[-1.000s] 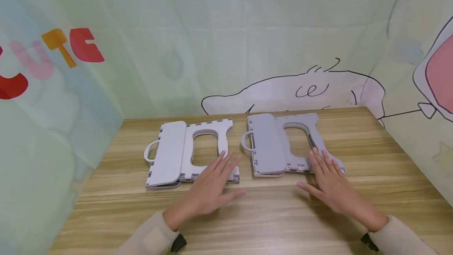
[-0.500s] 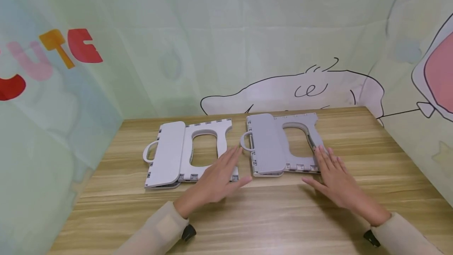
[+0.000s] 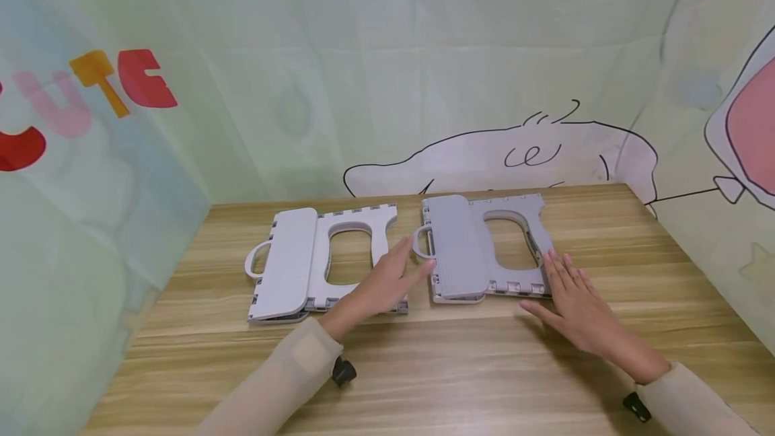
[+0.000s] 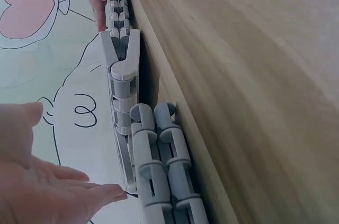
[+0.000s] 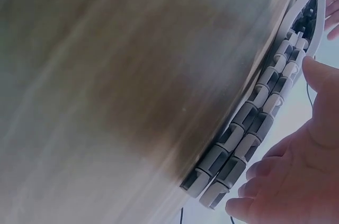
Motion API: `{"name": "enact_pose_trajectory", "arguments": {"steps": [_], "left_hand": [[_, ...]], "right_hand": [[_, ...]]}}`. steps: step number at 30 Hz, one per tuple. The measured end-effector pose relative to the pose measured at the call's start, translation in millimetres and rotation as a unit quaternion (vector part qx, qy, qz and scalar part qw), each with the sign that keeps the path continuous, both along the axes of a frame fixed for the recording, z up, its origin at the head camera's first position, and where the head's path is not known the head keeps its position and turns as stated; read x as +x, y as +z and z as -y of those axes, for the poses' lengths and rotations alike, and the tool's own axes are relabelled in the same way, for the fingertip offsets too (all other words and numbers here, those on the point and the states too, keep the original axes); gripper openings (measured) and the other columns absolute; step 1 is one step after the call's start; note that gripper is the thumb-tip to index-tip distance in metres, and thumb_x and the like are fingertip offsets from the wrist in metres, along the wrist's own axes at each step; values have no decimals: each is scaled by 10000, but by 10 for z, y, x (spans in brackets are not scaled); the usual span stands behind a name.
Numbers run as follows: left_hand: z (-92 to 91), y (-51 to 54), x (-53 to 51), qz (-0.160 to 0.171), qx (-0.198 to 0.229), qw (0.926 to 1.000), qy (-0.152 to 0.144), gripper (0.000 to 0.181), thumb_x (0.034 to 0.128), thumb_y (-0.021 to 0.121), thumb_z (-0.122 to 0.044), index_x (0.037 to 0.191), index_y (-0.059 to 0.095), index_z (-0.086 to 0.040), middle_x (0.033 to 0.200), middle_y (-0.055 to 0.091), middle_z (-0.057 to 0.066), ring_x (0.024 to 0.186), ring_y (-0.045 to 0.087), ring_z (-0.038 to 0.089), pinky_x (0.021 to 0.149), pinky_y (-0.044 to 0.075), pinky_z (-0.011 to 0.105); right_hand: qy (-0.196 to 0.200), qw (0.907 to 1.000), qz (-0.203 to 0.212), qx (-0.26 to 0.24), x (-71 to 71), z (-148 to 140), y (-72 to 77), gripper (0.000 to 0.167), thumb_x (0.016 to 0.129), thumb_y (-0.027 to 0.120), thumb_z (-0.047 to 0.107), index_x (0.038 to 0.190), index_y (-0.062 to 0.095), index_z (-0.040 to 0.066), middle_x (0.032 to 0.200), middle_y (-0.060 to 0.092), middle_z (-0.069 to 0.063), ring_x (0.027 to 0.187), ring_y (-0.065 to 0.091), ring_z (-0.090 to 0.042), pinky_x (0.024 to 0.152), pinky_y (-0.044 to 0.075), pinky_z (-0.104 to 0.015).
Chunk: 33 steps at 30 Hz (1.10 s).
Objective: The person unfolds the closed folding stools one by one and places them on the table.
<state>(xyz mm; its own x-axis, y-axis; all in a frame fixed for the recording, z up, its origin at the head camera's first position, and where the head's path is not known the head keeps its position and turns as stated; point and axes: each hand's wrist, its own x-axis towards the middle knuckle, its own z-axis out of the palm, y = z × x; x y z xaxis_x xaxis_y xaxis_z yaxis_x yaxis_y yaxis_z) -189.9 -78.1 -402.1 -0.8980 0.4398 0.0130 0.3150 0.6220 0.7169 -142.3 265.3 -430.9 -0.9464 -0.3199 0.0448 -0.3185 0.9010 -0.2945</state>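
Observation:
Two folded step stools lie flat side by side in the head view, a white stool (image 3: 289,264) at left and a grey stool (image 3: 463,247) at right. My left hand (image 3: 384,284) reaches over the white stool's lower right leg and hides part of it. Its straight fingertips are at the grey stool's loop handle (image 3: 422,242); whether they touch it I cannot tell. My right hand (image 3: 578,311) lies over the grey stool's lower right leg with extended fingers and thumb apart. In the right wrist view, the right hand (image 5: 296,166) is beside the grey stool's hinged edge (image 5: 254,113).
The stools rest toward the back of a wood-grain table (image 3: 448,375). A printed curtain (image 3: 303,86) with cartoon figures and letters stands behind the table and along its sides.
My left hand has moved right and away from me, from the white stool's leg to the grey stool's handle. The right hand has slid slightly right. Both stools have stayed put.

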Motion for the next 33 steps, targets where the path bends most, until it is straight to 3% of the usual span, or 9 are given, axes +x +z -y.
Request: {"name": "enact_pose_trajectory", "arguments": {"steps": [9, 14, 18, 21, 24, 27, 28, 31, 33], "left_hand": [[-96, -10, -122, 206, 520, 9983, 167, 728, 1063, 423, -443, 1542, 217, 66, 1579, 245, 265, 1462, 232, 367, 1195, 224, 465], [-161, -2, -183, 707, 592, 9946, 472, 727, 1054, 422, -475, 1560, 232, 11, 1576, 290, 227, 1448, 277, 364, 1181, 256, 488], [-226, -11, -240, 1134, 764, 9874, 797, 686, 1051, 432, -468, 1564, 274, -39, 1540, 379, 205, 1413, 355, 360, 1153, 314, 507], [-271, -29, -283, 1412, 956, 9788, 1136, 667, 1046, 452, -452, 1551, 313, -40, 1484, 449, 213, 1349, 439, 357, 1108, 384, 500], [-309, -33, -312, 1660, 1254, 9669, 1477, 673, 1034, 482, -437, 1535, 336, -12, 1436, 493, 203, 1295, 476, 305, 1115, 381, 468], [-338, -25, -329, 1869, 1624, 9545, 1661, 663, 1023, 509, -405, 1515, 361, 14, 1225, 587, 200, 1116, 529, 273, 1066, 424, 441], [-346, -23, -335, 1929, 1788, 9496, 1706, 633, 1022, 518, -384, 1487, 402, 29, 1182, 605, 171, 1093, 530, 241, 1067, 419, 419], [-360, -36, -359, 1982, 2133, 9391, 1824, 495, 1018, 533, -318, 1331, 546, 66, 907, 580, 127, 854, 526, 204, 889, 489, 388], [-362, -46, -374, 2053, 2437, 9285, 1904, 408, 1013, 543, -263, 1205, 592, 93, 865, 556, 113, 802, 515, 191, 856, 517, 368]], "right_hand": [[67, 10000, 24, 21, -2, -24, -22, 954, 1008, 488, 549, 1523, 73, -138, 1588, 30, -331, 1462, 23, -491, 1180, 74, -613], [66, 9999, 143, 14, 3, -35, -34, 951, 1009, 487, 546, 1515, 87, -153, 1583, 32, -341, 1460, 25, -498, 1186, 67, -600], [68, 9998, 176, 15, 13, -34, -27, 954, 1003, 504, 543, 1508, 109, -162, 1578, 45, -348, 1454, 44, -510, 1182, 83, -610], [114, 9998, 171, -9, 11, -27, -17, 956, 995, 522, 540, 1507, 125, -164, 1578, 52, -348, 1451, 55, -514, 1177, 97, -618], [168, 9997, 189, -15, 4, -28, -10, 960, 991, 535, 537, 1510, 127, -159, 1581, 49, -345, 1453, 52, -511, 1177, 97, -619], [219, 9996, 176, 24, -4, -38, -7, 960, 990, 541, 530, 1511, 124, -160, 1583, 48, -345, 1455, 52, -507, 1179, 97, -616], [231, 9996, 166, 36, -6, -41, -4, 960, 989, 544, 527, 1510, 124, -161, 1582, 49, -346, 1456, 53, -507, 1179, 98, -615], [279, 9995, 136, 53, -11, -47, -7, 961, 987, 549, 525, 1507, 128, -165, 1581, 52, -348, 1455, 56, -506, 1181, 98, -611], [304, 9995, 117, 44, -14, -48, -9, 961, 986, 553, 524, 1505, 134, -168, 1580, 56, -348, 1455, 59, -506, 1181, 98, -608]]}}
